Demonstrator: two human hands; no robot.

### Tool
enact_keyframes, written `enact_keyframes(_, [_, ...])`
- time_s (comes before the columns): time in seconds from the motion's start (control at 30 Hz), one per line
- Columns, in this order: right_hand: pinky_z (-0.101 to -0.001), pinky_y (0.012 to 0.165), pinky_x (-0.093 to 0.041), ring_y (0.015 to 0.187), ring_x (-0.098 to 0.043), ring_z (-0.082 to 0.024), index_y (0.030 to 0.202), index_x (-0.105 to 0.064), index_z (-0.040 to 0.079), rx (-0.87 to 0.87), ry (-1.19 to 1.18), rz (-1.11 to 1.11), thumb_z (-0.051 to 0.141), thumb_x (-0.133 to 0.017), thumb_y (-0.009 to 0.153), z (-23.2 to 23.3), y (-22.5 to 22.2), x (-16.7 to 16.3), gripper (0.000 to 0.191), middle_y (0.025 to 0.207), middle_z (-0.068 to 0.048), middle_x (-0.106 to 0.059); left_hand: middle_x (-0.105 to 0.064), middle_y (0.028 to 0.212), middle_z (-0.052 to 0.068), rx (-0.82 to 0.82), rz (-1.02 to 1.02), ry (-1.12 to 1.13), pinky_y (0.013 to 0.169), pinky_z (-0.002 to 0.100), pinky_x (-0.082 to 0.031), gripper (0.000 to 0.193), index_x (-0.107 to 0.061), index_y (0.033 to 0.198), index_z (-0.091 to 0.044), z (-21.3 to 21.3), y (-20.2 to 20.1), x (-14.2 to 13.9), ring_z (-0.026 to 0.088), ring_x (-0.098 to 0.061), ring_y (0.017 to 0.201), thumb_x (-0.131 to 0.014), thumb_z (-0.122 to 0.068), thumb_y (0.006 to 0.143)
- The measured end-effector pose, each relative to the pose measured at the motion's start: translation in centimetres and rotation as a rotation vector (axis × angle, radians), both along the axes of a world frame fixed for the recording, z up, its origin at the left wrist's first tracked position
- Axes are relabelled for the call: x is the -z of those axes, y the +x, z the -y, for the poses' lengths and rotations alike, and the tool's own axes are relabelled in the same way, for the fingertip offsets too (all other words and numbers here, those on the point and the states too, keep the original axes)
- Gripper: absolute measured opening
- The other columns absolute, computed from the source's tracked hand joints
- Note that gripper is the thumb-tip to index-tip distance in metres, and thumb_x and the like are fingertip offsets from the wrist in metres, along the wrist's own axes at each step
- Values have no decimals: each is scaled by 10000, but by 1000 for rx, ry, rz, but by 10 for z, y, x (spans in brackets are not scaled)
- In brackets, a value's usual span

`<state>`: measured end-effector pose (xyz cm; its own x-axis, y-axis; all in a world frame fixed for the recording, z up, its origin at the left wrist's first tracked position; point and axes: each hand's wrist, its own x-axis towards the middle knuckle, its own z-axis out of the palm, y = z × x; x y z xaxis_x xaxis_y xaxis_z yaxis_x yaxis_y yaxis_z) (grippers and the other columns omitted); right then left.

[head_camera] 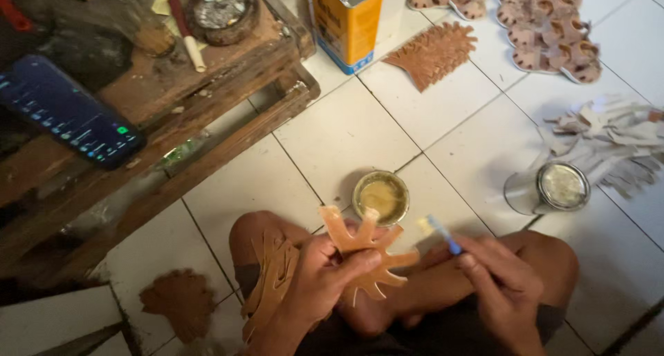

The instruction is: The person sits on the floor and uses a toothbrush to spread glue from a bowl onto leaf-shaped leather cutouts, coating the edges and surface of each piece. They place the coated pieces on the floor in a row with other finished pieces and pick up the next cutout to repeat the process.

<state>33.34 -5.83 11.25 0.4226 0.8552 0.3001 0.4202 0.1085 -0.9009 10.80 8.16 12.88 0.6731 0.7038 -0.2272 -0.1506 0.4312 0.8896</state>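
1. Tiled floor: an open tin of glue stands near its lower edge.
2. Left hand grips a tan comb-cut leather piece above the knees.
3. Right hand pinches a small blue brush beside it.

Bare forearms and knees, dark shorts, no sleeves or rings visible.

tan leather cutout – glossy, blue-handled brush

Left hand grips a tan multi-pronged cutout; right hand holds a blue-handled brush near an open glue tin on the tiled floor.
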Motion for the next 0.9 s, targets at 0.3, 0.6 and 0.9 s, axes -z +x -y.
enact_keyframes(0.3, [-250, 572, -420, 661, -570, -121, 1162, -732, -9, 19, -76, 87, -11, -664, 899, -15, -10, 0, 271, 754, -36, -641, -724, 1054, 74, -86, 58, -24, 869, 269, -551, 314, -716, 1191, 72, 4, 5, 3, 114, -667, 944, -716, -35, 895])
enact_keyframes(0.6, [-241, 625, -446, 695, -571, -106, 1202, -721, -30, 50, -186, -27, 29, -609, 959, -21, 2, 13, 274, 768, -15, -627, -751, 1097, 98, -85, 122, -171, 921, 303, -579, 325, -705, 1166, 58, 7, 7, 8, 149, -703, 991, -709, -3, 846])
enact_keyframes(0.9, [-219, 601, -356, 689, -475, -77, 1211, -714, -43, 141, -32, -370, 34, -588, 999, -4, -4, 30, 259, 835, -25, -600, -734, 1007, 112, -321, 263, -266, 848, 336, -612, 317, -609, 1119, 42, 10, 14, 22, 172, -717, 917, -736, 85, 831])
